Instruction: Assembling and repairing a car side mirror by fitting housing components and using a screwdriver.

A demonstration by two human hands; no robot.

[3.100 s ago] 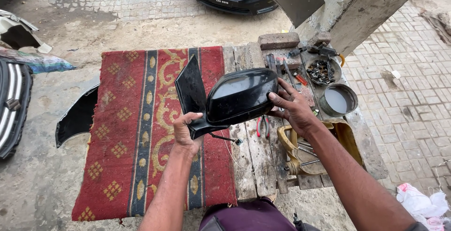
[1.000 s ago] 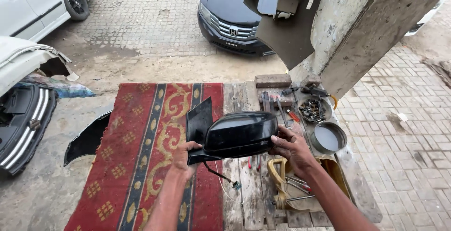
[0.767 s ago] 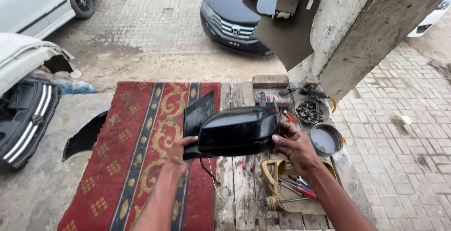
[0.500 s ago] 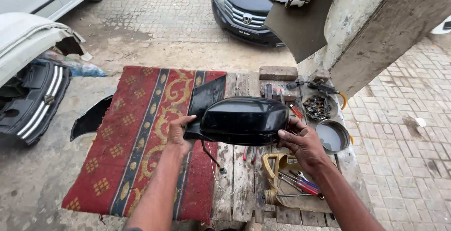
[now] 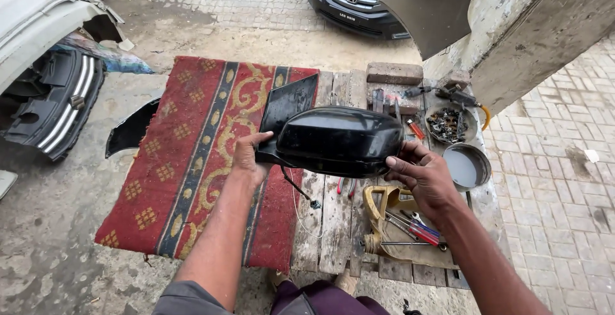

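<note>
Far left: detached car bumper [image 5: 54, 91] on the concrete floor, well apart from the work. Red patterned rug [image 5: 192, 161] drapes the wooden surface [image 5: 336, 219], its near edge hanging over; rug top mostly bare. Left hand [image 5: 248, 159] clamped on the inner mount end of the black side mirror [image 5: 339, 140], held up above the surface, a wire dangling beneath. Right hand [image 5: 423, 177] grips the mirror's outer end, fingers curled against the housing. Right of that: screwdrivers [image 5: 416, 228] on cloth, metal bowl [image 5: 466, 164], tray of small parts [image 5: 448, 123] crowd the surface edge. Paved ground beyond.
</note>
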